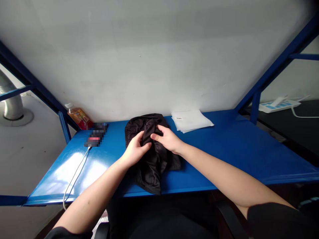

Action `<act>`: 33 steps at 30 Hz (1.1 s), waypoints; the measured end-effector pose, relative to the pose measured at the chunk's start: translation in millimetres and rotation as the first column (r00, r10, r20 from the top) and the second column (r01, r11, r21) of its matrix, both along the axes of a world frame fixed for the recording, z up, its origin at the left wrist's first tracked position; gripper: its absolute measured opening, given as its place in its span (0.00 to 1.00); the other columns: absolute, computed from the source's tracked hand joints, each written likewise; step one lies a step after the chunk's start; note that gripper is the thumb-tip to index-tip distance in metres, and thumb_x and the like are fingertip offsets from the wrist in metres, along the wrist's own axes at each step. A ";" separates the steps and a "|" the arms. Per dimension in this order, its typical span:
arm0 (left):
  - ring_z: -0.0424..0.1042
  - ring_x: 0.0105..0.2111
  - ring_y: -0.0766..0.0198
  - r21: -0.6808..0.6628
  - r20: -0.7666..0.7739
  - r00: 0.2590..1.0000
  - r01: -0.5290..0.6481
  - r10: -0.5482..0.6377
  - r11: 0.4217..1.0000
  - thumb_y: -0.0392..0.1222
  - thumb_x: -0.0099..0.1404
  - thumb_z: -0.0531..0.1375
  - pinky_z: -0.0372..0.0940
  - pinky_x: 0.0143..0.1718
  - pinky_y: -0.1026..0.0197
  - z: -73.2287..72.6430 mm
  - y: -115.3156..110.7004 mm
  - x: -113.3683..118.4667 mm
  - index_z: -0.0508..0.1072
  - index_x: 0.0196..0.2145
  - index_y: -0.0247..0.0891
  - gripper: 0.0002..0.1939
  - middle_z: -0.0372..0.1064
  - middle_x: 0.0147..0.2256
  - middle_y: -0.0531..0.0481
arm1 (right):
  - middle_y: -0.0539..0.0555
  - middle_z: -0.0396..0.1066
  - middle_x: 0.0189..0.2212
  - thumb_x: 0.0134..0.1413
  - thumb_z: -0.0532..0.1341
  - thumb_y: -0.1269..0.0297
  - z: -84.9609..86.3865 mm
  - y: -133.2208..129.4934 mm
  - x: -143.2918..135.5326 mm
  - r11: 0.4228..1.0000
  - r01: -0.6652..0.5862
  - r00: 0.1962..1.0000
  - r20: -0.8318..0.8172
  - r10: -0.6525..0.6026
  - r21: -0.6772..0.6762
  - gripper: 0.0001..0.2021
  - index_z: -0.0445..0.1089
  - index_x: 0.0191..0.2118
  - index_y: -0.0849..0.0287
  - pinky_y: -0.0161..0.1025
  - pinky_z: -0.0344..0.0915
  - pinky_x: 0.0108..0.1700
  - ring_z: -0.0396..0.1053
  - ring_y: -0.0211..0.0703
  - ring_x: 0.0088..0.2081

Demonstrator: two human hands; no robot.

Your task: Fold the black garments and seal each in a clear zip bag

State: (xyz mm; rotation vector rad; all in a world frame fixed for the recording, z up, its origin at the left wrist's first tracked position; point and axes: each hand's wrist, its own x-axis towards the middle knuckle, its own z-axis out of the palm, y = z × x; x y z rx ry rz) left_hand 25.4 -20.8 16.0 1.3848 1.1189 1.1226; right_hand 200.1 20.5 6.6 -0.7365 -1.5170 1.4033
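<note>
1. Black garment (152, 156): it lies crumpled near the middle of the blue table (236, 149), its near end drooping over the front edge toward the person.
2. The left hand (136, 151) is closed, its fingers curled around a fold of the cloth near the top of the bundle.
3. The right hand (168, 137) rests on the same bunch from the other side, its fingers bent and pinching the fabric where the two hands meet.
4. How far along: judging by the wrinkled, uneven heap, no neat fold or flat layer has been made yet. The cloth looks gathered rather than spread, so the smoothing and shaping all appear to be left.
5. A stack of flat clear bags (190, 120) sits behind and to the right of the garment, apart from it.
6. To the left, a bottle (77, 116) stands at the wall, and a white cable (76, 174) runs across the table and off its front edge.
</note>
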 end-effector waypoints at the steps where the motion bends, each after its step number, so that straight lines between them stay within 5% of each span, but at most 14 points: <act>1: 0.75 0.46 0.51 -0.043 0.057 0.998 -0.009 0.011 0.999 0.38 0.55 0.68 0.70 0.47 0.57 1.2 2.2 -3.1 0.76 0.49 0.39 0.22 0.77 0.45 0.46 | 0.55 0.76 0.52 0.51 0.71 0.49 1.1 1.6 2.4 0.999 -0.007 1.000 -0.030 0.006 -0.032 0.23 0.75 0.51 0.51 0.55 0.65 0.62 0.72 0.55 0.56; 6: 0.78 0.37 0.55 -0.201 0.318 0.948 0.029 0.037 0.979 0.38 0.52 0.67 0.72 0.37 0.58 17.2 10.9 -31.7 0.74 0.51 0.39 0.26 0.78 0.39 0.48 | 0.53 0.80 0.45 0.48 0.73 0.50 13.7 7.6 21.8 0.989 0.033 0.991 -0.123 -0.051 -0.145 0.20 0.77 0.45 0.53 0.54 0.67 0.59 0.76 0.52 0.49; 11: 0.77 0.42 0.54 -0.087 0.368 0.929 -0.012 0.043 0.996 0.39 0.52 0.67 0.72 0.42 0.58 30.6 20.7 -56.0 0.74 0.51 0.38 0.26 0.78 0.43 0.47 | 0.52 0.80 0.41 0.44 0.74 0.54 28.9 23.1 40.0 0.980 0.132 0.969 -0.190 -0.158 -0.146 0.19 0.77 0.42 0.55 0.50 0.68 0.57 0.76 0.50 0.47; 14: 0.76 0.45 0.53 -0.098 0.286 0.925 -0.232 0.250 0.968 0.40 0.55 0.64 0.71 0.45 0.56 16.4 36.8 -61.2 0.71 0.55 0.38 0.28 0.76 0.47 0.44 | 0.53 0.80 0.42 0.43 0.73 0.56 22.6 46.2 40.8 0.965 0.231 0.944 -0.213 -0.253 -0.123 0.18 0.75 0.42 0.55 0.47 0.68 0.56 0.76 0.48 0.48; 16: 0.75 0.48 0.52 -0.100 0.122 0.866 -0.476 0.486 0.874 0.42 0.59 0.63 0.71 0.47 0.52 0.0 48.5 -63.7 0.65 0.59 0.39 0.30 0.73 0.51 0.41 | 0.55 0.79 0.42 0.42 0.73 0.59 13.1 63.1 43.3 0.939 0.302 0.936 -0.139 -0.325 -0.162 0.20 0.74 0.43 0.57 0.46 0.70 0.54 0.76 0.47 0.46; 18: 0.70 0.56 0.50 0.096 -0.086 0.795 -0.593 0.600 0.800 0.44 0.63 0.61 0.67 0.55 0.48 -14.9 56.5 -66.3 0.62 0.61 0.40 0.29 0.67 0.58 0.38 | 0.59 0.77 0.46 0.45 0.71 0.63 4.9 76.5 53.7 0.901 0.397 0.918 0.073 -0.390 -0.176 0.19 0.72 0.46 0.59 0.48 0.71 0.52 0.76 0.48 0.44; 20: 0.65 0.61 0.49 0.373 -0.300 0.740 -0.489 0.602 0.788 0.44 0.65 0.59 0.60 0.62 0.45 -24.4 58.6 -67.7 0.67 0.57 0.39 0.23 0.65 0.60 0.36 | 0.63 0.75 0.50 0.51 0.66 0.67 1.2 84.6 74.7 0.870 0.492 0.825 0.328 -0.460 -0.016 0.17 0.72 0.48 0.61 0.49 0.70 0.52 0.75 0.49 0.46; 22: 0.62 0.64 0.47 0.527 -0.504 0.686 -0.236 0.524 0.817 0.45 0.67 0.58 0.55 0.66 0.44 -28.9 55.7 -66.1 0.73 0.51 0.37 0.18 0.66 0.59 0.36 | 0.63 0.74 0.52 0.51 0.62 0.73 1.1 87.8 103.8 0.878 0.396 0.667 0.573 -0.477 0.269 0.19 0.73 0.51 0.61 0.49 0.66 0.58 0.72 0.51 0.52; 24: 0.56 0.67 0.43 0.504 -0.668 0.614 -0.041 0.420 0.862 0.50 0.67 0.58 0.52 0.67 0.41 -32.0 50.9 -61.7 0.74 0.52 0.37 0.20 0.64 0.62 0.36 | 0.60 0.70 0.59 0.44 0.63 0.77 1.0 88.5 134.3 0.900 0.145 0.387 0.814 -0.433 0.410 0.30 0.72 0.56 0.55 0.53 0.59 0.63 0.64 0.59 0.61; 27: 0.43 0.71 0.36 0.355 -0.799 0.517 -0.008 0.308 0.935 0.58 0.67 0.58 0.46 0.67 0.34 -39.2 46.4 -53.8 0.65 0.64 0.37 0.33 0.51 0.70 0.35 | 0.58 0.62 0.66 0.37 0.64 0.79 -5.5 91.7 167.2 0.957 0.060 -0.016 0.959 -0.283 0.283 0.42 0.65 0.64 0.50 0.56 0.60 0.62 0.59 0.66 0.64; 29: 0.37 0.72 0.35 0.288 -0.829 0.493 -0.029 0.265 0.957 0.61 0.67 0.57 0.44 0.68 0.33 -45.3 47.3 -50.8 0.57 0.68 0.36 0.40 0.43 0.72 0.35 | 0.58 0.61 0.66 0.39 0.63 0.79 -13.2 97.7 177.3 0.971 0.042 -0.090 0.969 -0.230 0.234 0.43 0.63 0.66 0.51 0.51 0.63 0.60 0.62 0.62 0.63; 33: 0.35 0.72 0.38 0.234 -0.835 0.508 -0.019 0.211 0.972 0.62 0.68 0.55 0.44 0.69 0.38 -53.4 53.0 -52.4 0.51 0.71 0.31 0.44 0.40 0.72 0.32 | 0.58 0.68 0.61 0.47 0.60 0.77 -25.3 110.8 181.9 0.947 -0.007 -0.039 0.946 -0.322 0.322 0.31 0.71 0.60 0.54 0.43 0.65 0.53 0.69 0.55 0.56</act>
